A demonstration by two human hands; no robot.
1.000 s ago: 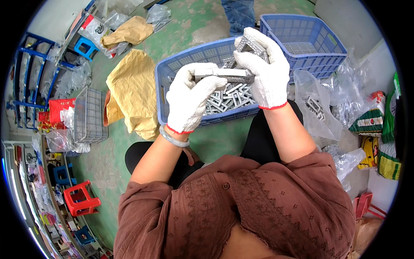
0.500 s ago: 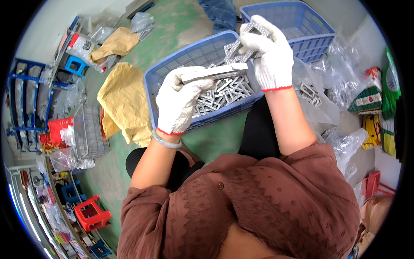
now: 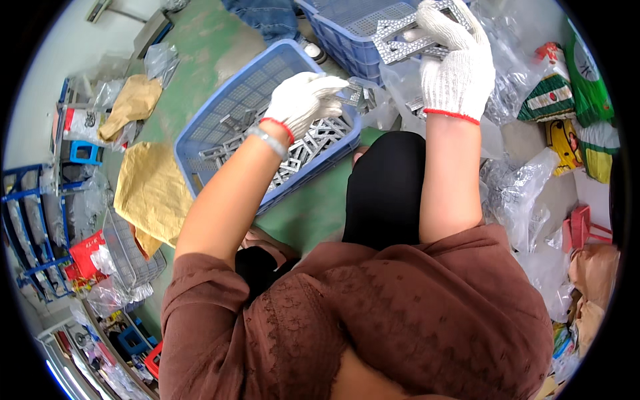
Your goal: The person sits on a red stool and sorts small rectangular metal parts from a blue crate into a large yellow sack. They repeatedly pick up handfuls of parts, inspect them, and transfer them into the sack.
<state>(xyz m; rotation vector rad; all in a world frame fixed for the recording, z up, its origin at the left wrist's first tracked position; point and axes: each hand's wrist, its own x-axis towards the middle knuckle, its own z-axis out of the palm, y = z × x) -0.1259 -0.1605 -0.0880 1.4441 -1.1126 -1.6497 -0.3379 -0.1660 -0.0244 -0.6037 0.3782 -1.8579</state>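
Observation:
My left hand [image 3: 305, 101], in a white knit glove with a red cuff, is over the near blue basket [image 3: 200, 120]. Its fingers close on the end of a grey metal piece [image 3: 351, 94], partly hidden by the glove. Many loose rectangular metal frames [image 3: 319, 141] lie in the basket below. Further right and higher, my gloved right hand [image 3: 459, 70] grips several grey metal frames [image 3: 399, 41] bunched together, in front of the second blue basket [image 3: 337, 37]. Clear plastic bags [image 3: 393, 83] lie beneath and between the hands.
Another person's jeans-clad leg and shoe [image 3: 311, 52] are by the far baskets. A yellow sack [image 3: 150, 193] and a wire basket [image 3: 130, 250] lie to the left. Crumpled clear bags [image 3: 523, 180] and coloured sacks [image 3: 550, 83] crowd the right, with a red stool [image 3: 579, 227] below.
My view has shifted. The right hand has moved right, away from the left, with its frames. The left hand has turned, and its long metal piece now shows only at the fingertips.

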